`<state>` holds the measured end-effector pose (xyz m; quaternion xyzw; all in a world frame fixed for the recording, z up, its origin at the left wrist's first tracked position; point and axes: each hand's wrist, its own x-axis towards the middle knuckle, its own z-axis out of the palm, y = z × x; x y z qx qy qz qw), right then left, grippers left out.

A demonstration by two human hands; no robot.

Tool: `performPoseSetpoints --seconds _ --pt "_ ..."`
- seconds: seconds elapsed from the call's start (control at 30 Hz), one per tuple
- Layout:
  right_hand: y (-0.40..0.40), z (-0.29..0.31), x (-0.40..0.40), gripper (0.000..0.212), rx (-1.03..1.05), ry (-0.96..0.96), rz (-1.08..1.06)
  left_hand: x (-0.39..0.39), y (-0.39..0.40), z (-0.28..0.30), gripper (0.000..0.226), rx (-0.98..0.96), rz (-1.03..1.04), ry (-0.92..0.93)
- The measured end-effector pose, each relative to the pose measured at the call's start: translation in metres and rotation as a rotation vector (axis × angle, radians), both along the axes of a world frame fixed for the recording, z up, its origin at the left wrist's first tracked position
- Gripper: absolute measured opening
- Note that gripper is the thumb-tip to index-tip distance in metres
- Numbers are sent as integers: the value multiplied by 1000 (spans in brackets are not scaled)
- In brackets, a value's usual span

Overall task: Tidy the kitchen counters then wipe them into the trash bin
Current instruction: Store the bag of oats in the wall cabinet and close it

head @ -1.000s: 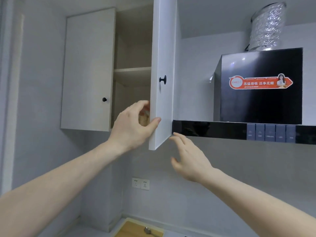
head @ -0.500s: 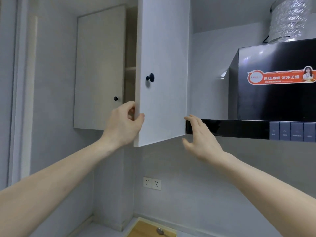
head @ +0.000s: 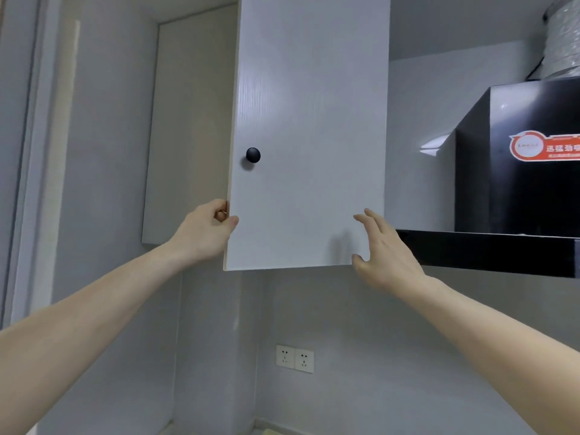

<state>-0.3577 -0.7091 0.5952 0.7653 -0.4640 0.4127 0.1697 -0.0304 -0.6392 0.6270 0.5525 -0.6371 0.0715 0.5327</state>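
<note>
A white wall cabinet door (head: 307,136) with a black round knob (head: 253,155) fills the upper middle of the head view. It stands nearly closed, hiding the cabinet's inside. My left hand (head: 204,232) grips the door's lower left edge, thumb on the front and fingers curled behind. My right hand (head: 384,251) is open with fingers spread, resting at the door's lower right corner. The counters and the trash bin are out of view.
The neighbouring cabinet door (head: 188,130) to the left is closed. A black range hood (head: 518,196) with a red sticker juts out on the right, under a silver duct (head: 565,39). A double wall socket (head: 295,358) sits below.
The cabinet door has swung from half open to nearly closed, covering the shelves. My left hand stayed on its edge and my right hand rose to the lower right corner.
</note>
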Motion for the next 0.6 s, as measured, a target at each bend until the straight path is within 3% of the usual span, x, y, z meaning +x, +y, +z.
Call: performPoseSetpoints --seconds 0.33,0.6 --pt "-61 -12 23 76 56 59 -92 34 -81 -15 19 -9 49 104" --pt "-109 4 21 87 46 83 -236 48 -120 -16 25 29 280 -62"
